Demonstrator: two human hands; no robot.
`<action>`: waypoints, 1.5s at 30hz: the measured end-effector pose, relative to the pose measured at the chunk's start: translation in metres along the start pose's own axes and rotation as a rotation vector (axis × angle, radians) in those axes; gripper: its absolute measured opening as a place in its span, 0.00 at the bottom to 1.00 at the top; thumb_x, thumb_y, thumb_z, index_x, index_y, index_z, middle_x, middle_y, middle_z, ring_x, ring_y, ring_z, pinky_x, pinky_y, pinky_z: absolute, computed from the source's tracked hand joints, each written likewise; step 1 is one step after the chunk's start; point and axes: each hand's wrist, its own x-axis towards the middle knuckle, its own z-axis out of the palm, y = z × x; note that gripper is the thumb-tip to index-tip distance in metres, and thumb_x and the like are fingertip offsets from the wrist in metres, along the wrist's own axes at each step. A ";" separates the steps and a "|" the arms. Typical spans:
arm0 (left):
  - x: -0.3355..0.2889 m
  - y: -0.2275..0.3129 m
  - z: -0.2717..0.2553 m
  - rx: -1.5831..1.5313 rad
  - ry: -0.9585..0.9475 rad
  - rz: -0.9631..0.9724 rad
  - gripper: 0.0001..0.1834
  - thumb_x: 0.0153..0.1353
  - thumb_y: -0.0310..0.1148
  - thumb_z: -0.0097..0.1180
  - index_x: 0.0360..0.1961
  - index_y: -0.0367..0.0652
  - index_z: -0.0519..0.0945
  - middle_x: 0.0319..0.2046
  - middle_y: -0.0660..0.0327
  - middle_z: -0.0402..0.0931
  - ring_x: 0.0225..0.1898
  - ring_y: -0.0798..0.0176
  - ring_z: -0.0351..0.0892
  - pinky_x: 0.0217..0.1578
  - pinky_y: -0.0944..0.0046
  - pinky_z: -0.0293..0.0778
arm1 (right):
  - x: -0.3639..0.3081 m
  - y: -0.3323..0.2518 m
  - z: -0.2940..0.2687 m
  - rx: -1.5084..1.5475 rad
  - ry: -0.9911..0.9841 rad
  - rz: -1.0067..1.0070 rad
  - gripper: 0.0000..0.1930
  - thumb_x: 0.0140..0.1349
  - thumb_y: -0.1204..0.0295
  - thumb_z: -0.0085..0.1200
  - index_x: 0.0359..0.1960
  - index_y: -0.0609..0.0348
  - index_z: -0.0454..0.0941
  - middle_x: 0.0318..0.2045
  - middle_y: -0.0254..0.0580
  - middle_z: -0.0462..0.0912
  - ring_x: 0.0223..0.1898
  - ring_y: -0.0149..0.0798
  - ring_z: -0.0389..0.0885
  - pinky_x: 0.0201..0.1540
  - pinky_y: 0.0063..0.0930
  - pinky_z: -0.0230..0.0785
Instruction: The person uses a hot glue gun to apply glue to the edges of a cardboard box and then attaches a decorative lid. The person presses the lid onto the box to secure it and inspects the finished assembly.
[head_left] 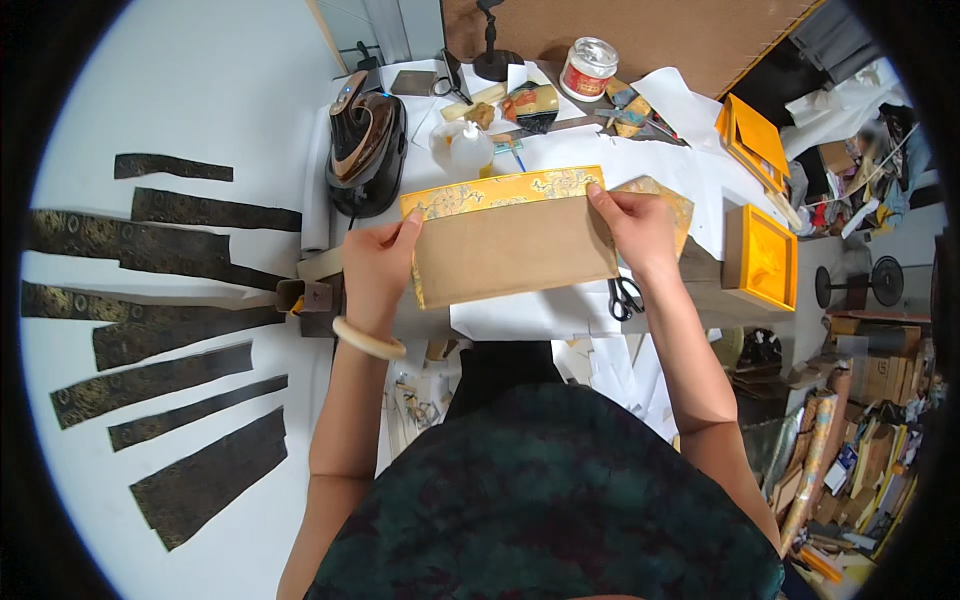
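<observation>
On the white table (560, 310), brown card (512, 252) spans left hand (375, 268) to right hand (635, 228).

At the far edge of your surface (560, 320) stands a round glass jar (587, 68) with a pale lid and a red-and-white label. Toward the right edge you have two open orange-yellow boxes: one (752, 135) near the far right corner, tilted, the other (765, 258) square, nearer you at the right edge.
</observation>
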 end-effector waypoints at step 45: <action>0.067 -0.005 0.010 0.009 -0.432 0.139 0.12 0.80 0.36 0.56 0.53 0.39 0.85 0.48 0.65 0.83 0.52 0.71 0.79 0.58 0.67 0.72 | 0.065 -0.065 -0.169 0.130 -0.342 -0.565 0.09 0.79 0.68 0.57 0.49 0.59 0.74 0.30 0.32 0.80 0.30 0.24 0.72 0.33 0.26 0.68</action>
